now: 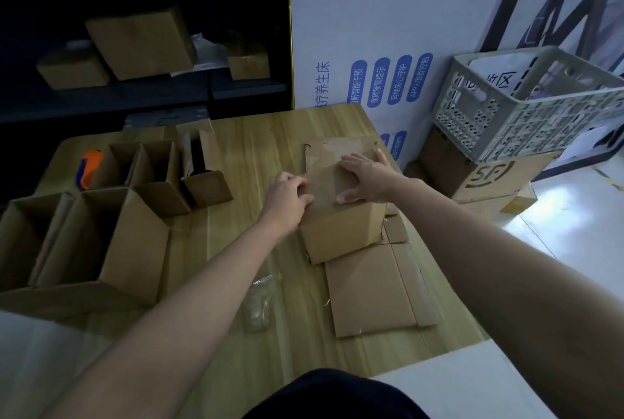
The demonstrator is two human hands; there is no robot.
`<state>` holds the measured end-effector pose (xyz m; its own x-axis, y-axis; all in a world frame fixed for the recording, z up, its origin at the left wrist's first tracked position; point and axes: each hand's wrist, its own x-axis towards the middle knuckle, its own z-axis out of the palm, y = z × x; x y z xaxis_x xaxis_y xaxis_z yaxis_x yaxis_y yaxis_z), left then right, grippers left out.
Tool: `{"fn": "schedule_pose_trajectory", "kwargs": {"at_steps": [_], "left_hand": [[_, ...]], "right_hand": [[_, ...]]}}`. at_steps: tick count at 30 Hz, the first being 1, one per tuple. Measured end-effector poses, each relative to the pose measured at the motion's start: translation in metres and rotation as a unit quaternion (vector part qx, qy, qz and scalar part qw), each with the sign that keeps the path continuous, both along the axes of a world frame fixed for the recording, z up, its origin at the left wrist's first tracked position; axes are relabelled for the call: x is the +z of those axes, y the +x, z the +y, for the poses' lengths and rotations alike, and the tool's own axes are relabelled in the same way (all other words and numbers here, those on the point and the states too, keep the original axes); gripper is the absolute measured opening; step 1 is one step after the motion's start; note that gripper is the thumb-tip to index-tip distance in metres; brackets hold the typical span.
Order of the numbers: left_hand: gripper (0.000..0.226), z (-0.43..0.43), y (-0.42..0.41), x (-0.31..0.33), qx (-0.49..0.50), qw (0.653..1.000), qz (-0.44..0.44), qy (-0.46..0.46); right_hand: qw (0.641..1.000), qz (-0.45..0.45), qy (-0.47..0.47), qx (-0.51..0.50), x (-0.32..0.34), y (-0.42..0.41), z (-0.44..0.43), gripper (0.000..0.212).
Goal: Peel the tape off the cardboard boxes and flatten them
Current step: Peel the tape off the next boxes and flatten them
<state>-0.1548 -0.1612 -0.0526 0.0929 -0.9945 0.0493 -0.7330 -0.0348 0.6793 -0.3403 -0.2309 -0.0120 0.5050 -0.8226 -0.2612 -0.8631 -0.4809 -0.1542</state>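
Bare forearms are stretched from the near edge over a pale wooden table (253, 148) to a closed brown cardboard box (341, 229).

The box is stood right of the table's middle, on flattened brown cardboard sheets (374, 293). Its top is pressed by the right hand (366, 178), laid flat with fingers spread wide. The left hand (287, 195) is set at the top's left edge with fingers curled; whether tape is pinched there cannot be told. A crumpled strip of clear tape (263, 300) is seen just nearer, on the bare wood. Open-topped brown cardboard boxes (135, 249) are ranged along the table's left side, with an orange and blue object (89, 168) behind them. A grey perforated plastic crate (526, 108) is stacked on a printed brown carton (486, 175) to the right, off the table.
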Motion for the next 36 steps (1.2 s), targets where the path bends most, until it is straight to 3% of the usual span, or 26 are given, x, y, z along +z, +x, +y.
{"fn": "schedule_pose_trajectory", "kwargs": {"at_steps": [4,14,27,30,36], "left_hand": [[0.029,-0.004,-0.005,0.005,0.011,0.999,-0.044,0.013],[0.006,-0.011,-0.003,0.013,-0.009,0.998,-0.038,0.042],[0.009,-0.013,0.0,0.015,-0.017,0.995,-0.042,0.089],[0.01,-0.007,0.0,0.012,-0.025,0.995,-0.076,0.061],[0.005,0.004,0.001,-0.002,0.022,0.999,-0.007,-0.048]], "right_hand": [[0.998,0.059,-0.007,0.01,0.003,0.007,-0.004,0.099],[0.996,0.081,0.029,0.013,0.009,0.021,-0.005,0.098],[0.995,0.093,0.037,0.009,0.015,0.032,0.004,0.095],[0.996,0.084,0.042,-0.001,0.018,0.036,0.008,0.094],[0.996,0.075,0.039,0.009,0.016,0.038,0.007,0.093]]}}
